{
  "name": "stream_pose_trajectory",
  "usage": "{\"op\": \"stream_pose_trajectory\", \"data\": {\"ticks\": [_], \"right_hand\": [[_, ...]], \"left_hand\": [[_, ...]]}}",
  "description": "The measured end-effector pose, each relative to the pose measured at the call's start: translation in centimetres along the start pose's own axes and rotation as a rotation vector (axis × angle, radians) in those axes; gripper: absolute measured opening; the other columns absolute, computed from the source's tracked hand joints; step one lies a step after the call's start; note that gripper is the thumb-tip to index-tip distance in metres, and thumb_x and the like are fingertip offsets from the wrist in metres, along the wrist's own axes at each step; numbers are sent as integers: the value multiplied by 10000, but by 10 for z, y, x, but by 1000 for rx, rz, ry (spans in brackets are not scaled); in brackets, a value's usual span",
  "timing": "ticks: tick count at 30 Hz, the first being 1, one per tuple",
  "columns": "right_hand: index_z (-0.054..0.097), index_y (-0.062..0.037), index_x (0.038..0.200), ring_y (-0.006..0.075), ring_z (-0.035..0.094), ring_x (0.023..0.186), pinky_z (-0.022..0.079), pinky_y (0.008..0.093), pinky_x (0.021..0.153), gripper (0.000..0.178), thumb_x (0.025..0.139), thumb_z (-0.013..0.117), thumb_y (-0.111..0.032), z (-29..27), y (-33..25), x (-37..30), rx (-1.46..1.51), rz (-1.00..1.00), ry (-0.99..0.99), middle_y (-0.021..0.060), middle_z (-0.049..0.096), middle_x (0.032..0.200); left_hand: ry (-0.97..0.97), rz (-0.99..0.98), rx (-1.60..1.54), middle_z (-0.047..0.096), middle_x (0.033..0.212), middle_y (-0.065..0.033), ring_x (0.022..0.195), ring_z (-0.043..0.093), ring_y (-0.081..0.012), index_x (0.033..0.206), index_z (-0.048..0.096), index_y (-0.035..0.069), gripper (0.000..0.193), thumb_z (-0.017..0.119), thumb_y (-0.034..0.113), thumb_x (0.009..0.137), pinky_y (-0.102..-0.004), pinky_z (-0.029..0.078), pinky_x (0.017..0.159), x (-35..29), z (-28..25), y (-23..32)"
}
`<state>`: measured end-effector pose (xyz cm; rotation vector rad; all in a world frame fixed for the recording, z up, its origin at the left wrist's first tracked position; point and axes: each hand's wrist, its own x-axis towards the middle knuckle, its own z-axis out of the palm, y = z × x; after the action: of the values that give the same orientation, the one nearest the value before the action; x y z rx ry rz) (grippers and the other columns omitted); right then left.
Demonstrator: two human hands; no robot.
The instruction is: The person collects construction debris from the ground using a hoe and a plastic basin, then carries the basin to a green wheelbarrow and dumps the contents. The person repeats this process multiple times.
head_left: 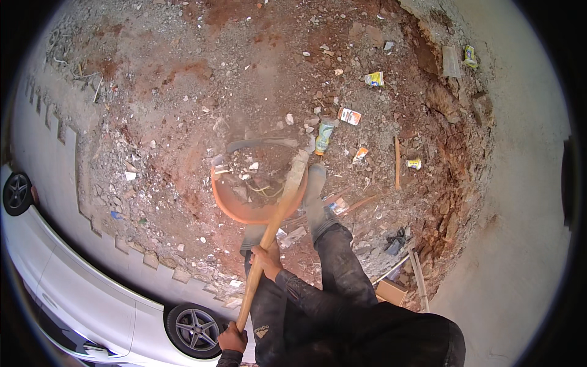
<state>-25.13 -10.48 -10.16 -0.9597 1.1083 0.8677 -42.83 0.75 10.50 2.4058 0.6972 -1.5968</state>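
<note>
The right hand (266, 262) is wrapped around the middle of a long wooden tool handle (275, 223) and the left hand (232, 337) is closed around its near end, 2 spaced grips on 1 shaft. The handle slants over the orange tub (241, 214), which sits with stones (254, 165) inside on rubble-strewn ground (165, 122), just ahead of the left boot (254, 233) and beside the right boot (315, 183); the tool's head I cannot clearly make out. Good control probably calls for a firm rear grip, short strokes and clearance from both boots.
</note>
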Motion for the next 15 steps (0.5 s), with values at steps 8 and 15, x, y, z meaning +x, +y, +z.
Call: {"op": "stream_pose_trajectory", "data": {"ticks": [8,15], "right_hand": [[473,-62,757,164,481,491,441,336,468,105,799,569,-56,-91,-174,101,421,-245,178,51,469,644],[481,17,799,227,559,556,523,374,530,118,810,526,-91,-175,-397,298,440,-702,395,112,515,659]], "left_hand": [[242,437,36,622,656,-97,578,631,-296,851,510,125,225,652,247,725,-426,488,509,172,-77,140],[337,768,210,660,775,-152,763,653,-335,946,624,100,261,654,173,697,-454,516,682,404,-212,356]]}}
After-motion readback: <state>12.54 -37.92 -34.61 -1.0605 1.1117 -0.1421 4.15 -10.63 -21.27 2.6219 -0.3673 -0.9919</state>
